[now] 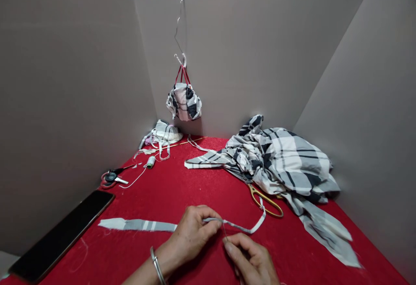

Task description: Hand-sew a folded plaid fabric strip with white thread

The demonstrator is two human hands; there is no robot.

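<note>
Two hands: held low at the bottom middle of the frame, close together but not touching

Left hand (190, 237): curled, with the checked strip (139, 224) pinched between thumb and fingers; a metal bangle (157, 266) is worn at the wrist

Right hand (250, 261): thumb and forefinger pressed together on a thin thread (224, 230); whether a needle is held cannot be told

Checked strip: laid across the red tablecloth (182, 181) at lower middle, with one end reaching left and the other looped right of the hands

Done, as judged: a checked bag (183, 103) with red handles is hung from a wire (178, 29) at upper middle; a pale bag (162, 134) with loose straps is laid in the far corner

Left, as judged: the strip is unattached, and a heap of checked cloth (282, 163) is piled at right

Tools: gold scissors (263, 202) are placed beside the heap, black scissors (111, 176) and a thread spool (151, 162) at middle left, a phone (60, 235) at lower left
</note>
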